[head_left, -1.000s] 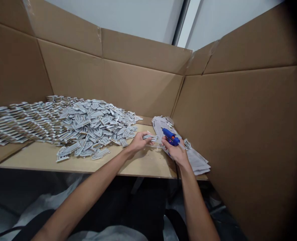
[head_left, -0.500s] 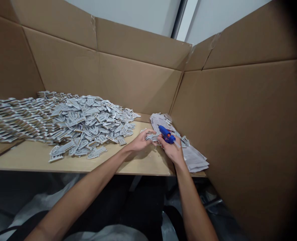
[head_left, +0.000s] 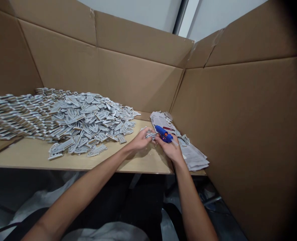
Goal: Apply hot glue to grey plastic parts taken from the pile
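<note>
Tall corrugated cardboard panels [head_left: 128, 80] are standing along the back and right side, and a pale wooden bench [head_left: 88, 164] is hemmed in by them. Across the left of the bench, a huge heap of flat grey-and-white cut-out pieces [head_left: 83, 120] is spread out, with neat overlapping rows of the same pieces [head_left: 12, 117] running off the left edge of the view. Over on the right, a loose stack of printed paper sheets [head_left: 195, 157] is lying close against the cardboard. And right between heap and paper, the two hands are brought close together above the bench! A small grey cut-out piece [head_left: 151, 135] is pinched in the left hand [head_left: 139, 140], while a blue hot glue gun [head_left: 165, 134] is clenched in the right hand [head_left: 171, 149], just beside that piece, with a clear glue stick [head_left: 175, 143] poking out of the gun.
</note>
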`<control>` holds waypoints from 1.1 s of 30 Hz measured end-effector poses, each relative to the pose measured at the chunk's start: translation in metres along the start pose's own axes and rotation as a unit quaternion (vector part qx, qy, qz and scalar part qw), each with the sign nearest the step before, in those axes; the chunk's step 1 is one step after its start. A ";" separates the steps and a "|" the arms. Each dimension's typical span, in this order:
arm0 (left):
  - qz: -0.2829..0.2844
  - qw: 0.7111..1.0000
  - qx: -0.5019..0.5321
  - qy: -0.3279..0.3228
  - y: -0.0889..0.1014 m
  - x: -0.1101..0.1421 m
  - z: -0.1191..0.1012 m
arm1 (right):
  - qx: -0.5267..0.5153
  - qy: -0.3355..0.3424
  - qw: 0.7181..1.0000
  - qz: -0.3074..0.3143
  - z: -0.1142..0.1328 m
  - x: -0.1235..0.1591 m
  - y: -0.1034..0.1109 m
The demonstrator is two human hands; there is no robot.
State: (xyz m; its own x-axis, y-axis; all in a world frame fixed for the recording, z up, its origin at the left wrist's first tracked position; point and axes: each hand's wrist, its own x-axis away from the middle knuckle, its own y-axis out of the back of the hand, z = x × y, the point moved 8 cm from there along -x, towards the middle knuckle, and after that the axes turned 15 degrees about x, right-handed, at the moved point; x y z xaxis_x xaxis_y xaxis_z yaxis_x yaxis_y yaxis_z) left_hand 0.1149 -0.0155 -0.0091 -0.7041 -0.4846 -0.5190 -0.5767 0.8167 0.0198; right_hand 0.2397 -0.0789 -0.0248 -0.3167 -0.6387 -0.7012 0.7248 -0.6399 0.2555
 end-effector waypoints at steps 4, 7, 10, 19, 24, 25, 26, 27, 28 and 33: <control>0.002 1.000 0.028 0.011 0.001 -0.002 -0.001 | -0.027 -0.033 0.999 -0.001 -0.012 -0.003 0.010; -0.013 0.998 0.047 0.041 0.002 -0.003 -0.001 | 0.025 -0.048 0.997 -0.054 -0.021 -0.003 0.030; -0.010 0.995 0.082 0.061 -0.001 -0.002 -0.003 | 0.080 -0.058 0.988 -0.115 -0.027 -0.002 0.046; 0.028 0.990 0.115 0.080 -0.009 0.003 -0.003 | 0.058 -0.027 0.998 -0.020 -0.015 -0.002 0.020; 0.041 0.995 0.072 0.061 -0.011 0.003 -0.007 | 0.112 -0.001 0.992 -0.052 -0.001 0.002 0.020; 0.031 0.996 0.059 0.055 -0.010 0.003 -0.009 | 0.105 -0.012 0.993 -0.054 -0.003 0.003 0.019; 0.011 0.997 0.050 0.049 -0.006 0.002 -0.010 | 0.089 -0.030 0.994 -0.053 -0.005 0.003 0.018; -0.019 0.998 0.046 0.043 0.000 0.002 -0.011 | 0.063 -0.053 0.995 -0.048 -0.009 0.003 0.017; -0.055 0.997 0.045 0.037 0.007 0.002 -0.012 | 0.023 -0.079 0.996 -0.042 -0.013 0.003 0.015; -0.179 0.983 0.041 0.001 0.045 0.001 -0.014 | -0.248 -0.155 0.956 0.004 -0.015 0.007 0.014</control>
State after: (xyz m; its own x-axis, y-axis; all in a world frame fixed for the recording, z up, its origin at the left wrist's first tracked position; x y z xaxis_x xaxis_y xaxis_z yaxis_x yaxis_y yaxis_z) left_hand 0.0824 0.0168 0.0038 -0.4624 -0.7462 -0.4788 -0.7525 0.6159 -0.2332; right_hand 0.2571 -0.0861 -0.0366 -0.4209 -0.7874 -0.4505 0.9043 -0.4030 -0.1406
